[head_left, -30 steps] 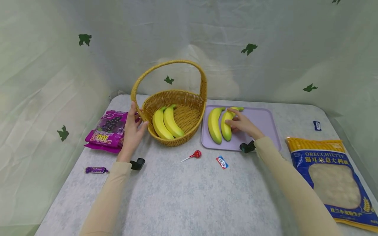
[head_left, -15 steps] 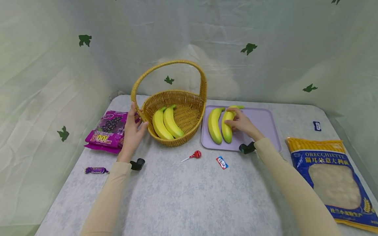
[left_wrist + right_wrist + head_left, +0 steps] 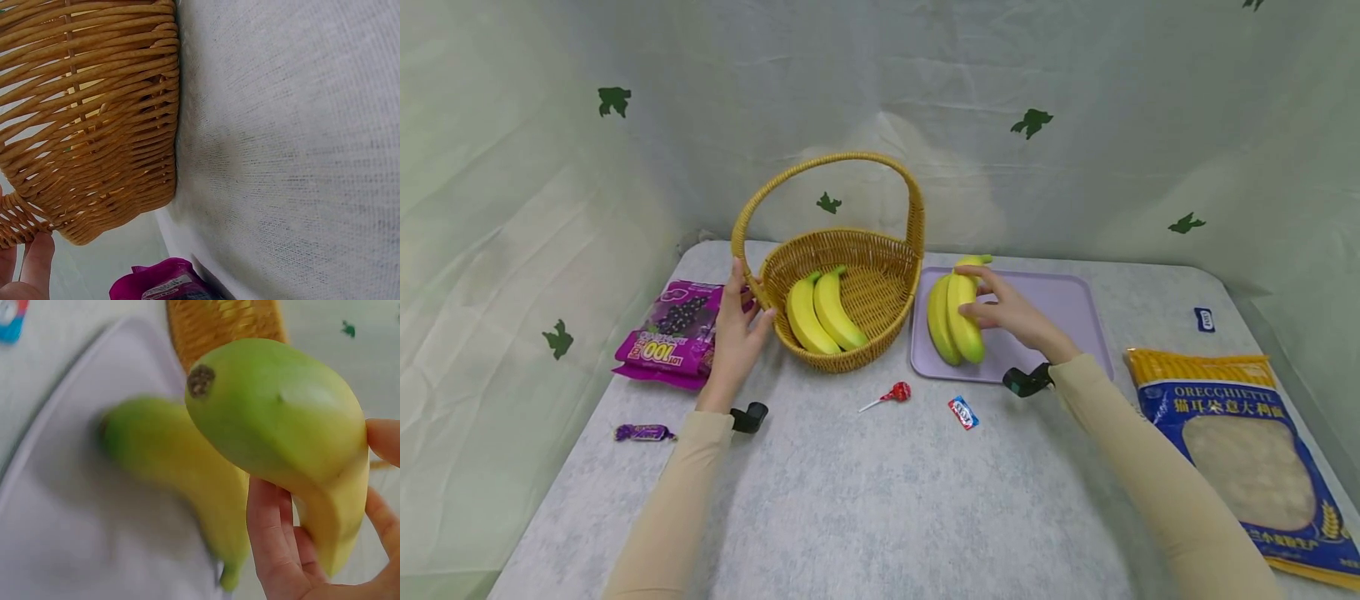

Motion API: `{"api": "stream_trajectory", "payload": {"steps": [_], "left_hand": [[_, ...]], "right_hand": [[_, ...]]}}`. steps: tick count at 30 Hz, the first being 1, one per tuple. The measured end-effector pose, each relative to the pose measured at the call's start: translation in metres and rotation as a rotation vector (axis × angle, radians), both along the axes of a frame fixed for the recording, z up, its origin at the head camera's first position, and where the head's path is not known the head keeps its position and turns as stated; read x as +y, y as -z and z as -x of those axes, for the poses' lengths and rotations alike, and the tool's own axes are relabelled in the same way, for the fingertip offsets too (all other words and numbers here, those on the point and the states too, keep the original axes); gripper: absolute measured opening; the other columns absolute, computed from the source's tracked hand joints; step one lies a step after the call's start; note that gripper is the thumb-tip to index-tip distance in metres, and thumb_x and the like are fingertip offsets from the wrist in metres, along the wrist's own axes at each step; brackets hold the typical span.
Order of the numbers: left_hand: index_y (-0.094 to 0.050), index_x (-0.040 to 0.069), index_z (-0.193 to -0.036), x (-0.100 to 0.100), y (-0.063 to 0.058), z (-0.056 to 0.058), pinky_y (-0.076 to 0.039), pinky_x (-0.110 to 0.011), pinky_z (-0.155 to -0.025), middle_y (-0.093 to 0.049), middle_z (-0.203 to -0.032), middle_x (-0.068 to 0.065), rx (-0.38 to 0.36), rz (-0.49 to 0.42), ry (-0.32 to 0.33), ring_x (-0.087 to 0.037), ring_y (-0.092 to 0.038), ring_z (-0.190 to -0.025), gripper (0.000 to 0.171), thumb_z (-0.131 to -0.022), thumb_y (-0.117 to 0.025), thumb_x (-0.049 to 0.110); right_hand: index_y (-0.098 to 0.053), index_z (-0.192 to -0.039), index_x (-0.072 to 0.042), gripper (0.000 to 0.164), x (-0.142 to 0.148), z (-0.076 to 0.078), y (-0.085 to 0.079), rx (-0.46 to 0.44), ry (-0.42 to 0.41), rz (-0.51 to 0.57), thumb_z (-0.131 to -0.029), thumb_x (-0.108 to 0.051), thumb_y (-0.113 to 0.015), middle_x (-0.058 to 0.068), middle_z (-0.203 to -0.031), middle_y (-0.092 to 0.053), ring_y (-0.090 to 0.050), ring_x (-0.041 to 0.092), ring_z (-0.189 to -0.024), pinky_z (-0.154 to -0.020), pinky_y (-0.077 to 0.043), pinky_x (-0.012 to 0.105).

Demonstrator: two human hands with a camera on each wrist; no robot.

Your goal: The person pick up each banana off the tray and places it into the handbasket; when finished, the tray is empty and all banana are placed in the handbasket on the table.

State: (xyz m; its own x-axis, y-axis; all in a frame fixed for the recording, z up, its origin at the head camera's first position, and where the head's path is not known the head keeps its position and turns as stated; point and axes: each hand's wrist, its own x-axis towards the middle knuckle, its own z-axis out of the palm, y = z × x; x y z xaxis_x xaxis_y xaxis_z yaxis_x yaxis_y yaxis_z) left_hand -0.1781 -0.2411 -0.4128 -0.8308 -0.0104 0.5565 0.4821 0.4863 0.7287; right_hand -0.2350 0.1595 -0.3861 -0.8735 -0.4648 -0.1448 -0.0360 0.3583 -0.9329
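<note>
My right hand (image 3: 1017, 317) grips a yellow banana with a greenish tip (image 3: 964, 312), lifted above the lilac tray (image 3: 1060, 333). In the right wrist view the held banana (image 3: 281, 419) fills the middle, and a second banana (image 3: 169, 450) lies behind it on the tray. That second banana (image 3: 942, 321) is partly covered in the head view. My left hand (image 3: 741, 333) holds the wicker basket (image 3: 850, 360) at its left side, where the tall handle meets the rim. Two bananas (image 3: 823, 312) lie side by side inside the basket. The left wrist view shows the basket's woven wall (image 3: 106, 112).
A purple grape candy bag (image 3: 673, 333) lies left of the basket, with a purple wrapped candy (image 3: 643, 432) in front. A red lollipop (image 3: 895, 392) and a small red-blue packet (image 3: 963, 412) lie centrally. At right are a pasta bag (image 3: 1240, 450) and a small dark-blue packet (image 3: 1205, 320).
My right hand has raised the right-hand banana off the tray and moved it left, so it overlaps the other banana. The left hand and basket stay where they were.
</note>
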Motion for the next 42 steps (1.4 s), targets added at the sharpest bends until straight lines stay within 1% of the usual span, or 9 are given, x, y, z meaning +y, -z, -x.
{"api": "stream_trajectory", "payload": {"steps": [6, 12, 16, 22, 25, 29, 34, 39, 42], "left_hand": [[-0.014, 0.046, -0.150, 0.013, -0.025, -0.017, -0.037, -0.066, -0.096, -0.037, -0.132, -0.034, 0.033, 0.000, 0.022, -0.053, -0.042, -0.119, 0.091, -0.090, -0.057, -0.007], [-0.014, 0.051, -0.148, 0.014, -0.025, -0.017, -0.037, -0.066, -0.096, -0.034, -0.135, -0.035, 0.039, 0.000, 0.023, -0.054, -0.041, -0.120, 0.097, -0.089, -0.056, -0.013], [-0.014, 0.055, -0.146, 0.014, -0.024, -0.016, -0.036, -0.066, -0.096, -0.034, -0.134, -0.035, 0.037, -0.012, 0.034, -0.054, -0.040, -0.120, 0.096, -0.090, -0.056, -0.010], [-0.013, 0.052, -0.148, 0.014, -0.025, -0.017, -0.037, -0.065, -0.098, -0.031, -0.138, -0.034, 0.023, -0.002, 0.021, -0.052, -0.040, -0.121, 0.087, -0.092, -0.056, 0.001], [-0.013, 0.051, -0.148, 0.015, -0.025, -0.018, -0.037, -0.065, -0.097, -0.029, -0.140, -0.035, 0.027, 0.006, 0.015, -0.052, -0.041, -0.121, 0.088, -0.092, -0.056, -0.002], [-0.013, 0.051, -0.148, 0.016, -0.026, -0.017, -0.038, -0.065, -0.096, -0.029, -0.140, -0.035, 0.039, 0.007, 0.019, -0.054, -0.042, -0.119, 0.094, -0.090, -0.057, -0.009], [-0.013, 0.052, -0.148, 0.016, -0.026, -0.017, -0.038, -0.065, -0.096, -0.030, -0.139, -0.035, 0.048, 0.006, 0.022, -0.054, -0.042, -0.118, 0.089, -0.092, -0.056, -0.002], [-0.013, 0.055, -0.147, 0.015, -0.025, -0.018, -0.038, -0.065, -0.096, -0.032, -0.136, -0.035, 0.063, 0.012, 0.021, -0.054, -0.043, -0.117, 0.090, -0.092, -0.056, -0.002], [-0.013, 0.057, -0.145, 0.015, -0.025, -0.018, -0.038, -0.065, -0.096, -0.031, -0.137, -0.037, 0.064, 0.010, 0.020, -0.055, -0.043, -0.118, 0.095, -0.090, -0.056, -0.007]], "right_hand": [[-0.035, -0.147, -0.028, 0.062, -0.025, -0.005, -0.013, -0.006, -0.086, 0.008, -0.093, -0.025, -0.063, 0.016, -0.139, -0.033, -0.041, 0.032, -0.122, -0.094, -0.049, 0.047], [-0.039, -0.145, -0.031, 0.059, -0.055, -0.005, -0.023, 0.007, -0.166, 0.034, -0.092, -0.024, -0.064, 0.013, -0.136, -0.035, -0.043, 0.029, -0.118, -0.091, -0.050, 0.045], [-0.041, -0.144, -0.031, 0.058, -0.074, -0.001, -0.026, 0.042, -0.188, 0.033, -0.092, -0.023, -0.064, 0.012, -0.131, -0.040, -0.044, 0.027, -0.114, -0.085, -0.051, 0.042], [-0.043, -0.143, -0.030, 0.057, -0.101, 0.010, -0.025, 0.064, -0.188, 0.033, -0.091, -0.023, -0.064, 0.011, -0.134, -0.040, -0.044, 0.024, -0.114, -0.082, -0.051, 0.038], [-0.044, -0.143, -0.030, 0.056, -0.112, 0.016, -0.024, 0.062, -0.169, 0.033, -0.091, -0.023, -0.064, 0.011, -0.135, -0.040, -0.045, 0.024, -0.112, -0.080, -0.050, 0.036], [-0.046, -0.142, -0.029, 0.054, -0.125, 0.024, -0.024, 0.098, -0.141, 0.010, -0.091, -0.023, -0.064, 0.010, -0.129, -0.045, -0.046, 0.022, -0.105, -0.075, -0.049, 0.034], [-0.045, -0.143, -0.023, 0.054, -0.140, 0.033, -0.022, 0.131, -0.135, 0.004, -0.092, -0.020, -0.062, 0.009, -0.125, -0.047, -0.045, 0.022, -0.098, -0.066, -0.045, 0.029], [-0.045, -0.143, -0.020, 0.054, -0.151, 0.039, -0.018, 0.111, -0.141, -0.034, -0.092, -0.017, -0.062, 0.013, -0.119, -0.047, -0.044, 0.020, -0.089, -0.063, -0.043, 0.028], [-0.045, -0.143, -0.018, 0.054, -0.156, 0.041, -0.014, 0.098, -0.147, -0.077, -0.092, -0.015, -0.062, 0.013, -0.111, -0.046, -0.042, 0.019, -0.082, -0.063, -0.040, 0.029]]}}
